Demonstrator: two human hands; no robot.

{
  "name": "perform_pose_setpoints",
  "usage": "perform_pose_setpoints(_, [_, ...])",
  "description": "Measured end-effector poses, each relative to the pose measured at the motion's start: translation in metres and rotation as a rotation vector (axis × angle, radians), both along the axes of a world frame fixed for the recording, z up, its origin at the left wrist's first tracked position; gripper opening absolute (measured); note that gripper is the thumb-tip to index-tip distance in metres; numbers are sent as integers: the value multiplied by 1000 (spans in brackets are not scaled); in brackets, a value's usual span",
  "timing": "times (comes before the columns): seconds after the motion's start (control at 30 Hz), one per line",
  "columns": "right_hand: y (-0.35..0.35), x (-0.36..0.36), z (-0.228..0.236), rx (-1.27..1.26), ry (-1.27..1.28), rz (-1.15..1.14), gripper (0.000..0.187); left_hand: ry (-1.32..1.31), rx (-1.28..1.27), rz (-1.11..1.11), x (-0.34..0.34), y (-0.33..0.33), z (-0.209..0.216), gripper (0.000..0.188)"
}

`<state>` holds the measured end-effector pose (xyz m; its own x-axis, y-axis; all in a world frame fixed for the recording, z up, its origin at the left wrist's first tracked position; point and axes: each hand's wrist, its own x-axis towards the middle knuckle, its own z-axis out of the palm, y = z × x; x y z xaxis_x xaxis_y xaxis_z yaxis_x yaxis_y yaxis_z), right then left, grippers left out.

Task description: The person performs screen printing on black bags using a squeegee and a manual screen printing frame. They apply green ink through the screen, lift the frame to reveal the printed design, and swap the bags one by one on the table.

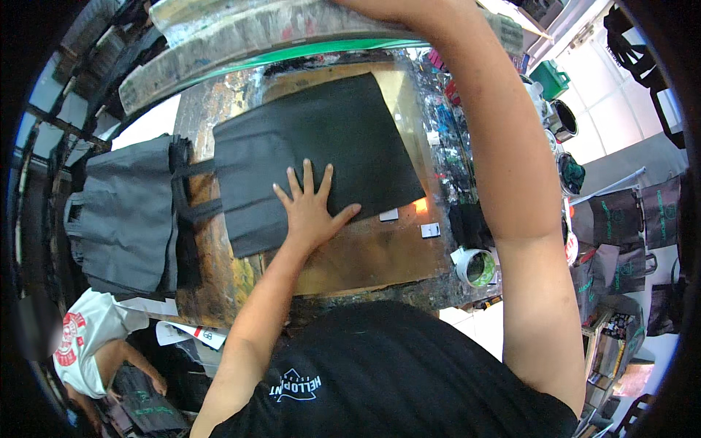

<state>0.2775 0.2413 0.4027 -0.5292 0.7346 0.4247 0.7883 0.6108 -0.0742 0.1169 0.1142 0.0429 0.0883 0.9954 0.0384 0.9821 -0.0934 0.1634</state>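
My left hand (310, 213) lies flat with fingers spread on a black fabric tote bag (336, 124), which rests on a shiny brown board (350, 255). The bag's two handles stretch left towards a stack of black tote bags (128, 219). At the top edge of the view, my right hand (387, 9) is at a raised, paint-stained frame (270, 40) with a green strip along its underside. Its fingers are cut off by the picture's edge, so its grip is hidden. Small white blocks (431, 231) sit on the board near the bag's lower right corner.
A white cup with green inside (476, 268) stands at the table's right edge. Paint cans (562, 120) and a green jug (549, 79) are beyond my right arm. Printed black bags (613, 219) lie at the right. Another person (102, 339) handles a black bag at the lower left.
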Motion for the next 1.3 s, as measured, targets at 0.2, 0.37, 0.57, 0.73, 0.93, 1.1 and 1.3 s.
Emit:
perform_pose_setpoints(0.2, [6, -4, -16, 190, 23, -20, 62, 27, 58, -101, 7, 63, -12, 112])
perform_pose_setpoints(0.37, [-5, 13, 3, -14, -11, -10, 66, 55, -7, -173, 26, 66, 5, 112])
perform_pose_setpoints(0.57, [6, -3, -21, 170, 53, -11, 67, 28, 58, -139, 27, 43, -7, 113])
perform_pose_setpoints(0.73, [-6, -8, -11, 28, 45, -27, 64, 14, 118, -136, 24, 33, 1, 113])
perform_pose_setpoints(0.93, [-3, -6, -20, 37, -69, -108, 56, -1091, 383, 211, -60, 18, 100, 83])
perform_pose_setpoints(1.1, [-55, 18, -124, 312, 57, 30, 54, -1406, 293, 247, -127, -28, 151, 66])
perform_pose_setpoints(1.3, [-85, 31, -228, -43, -73, 22, 65, -1147, 245, 393, -111, -86, 34, 86])
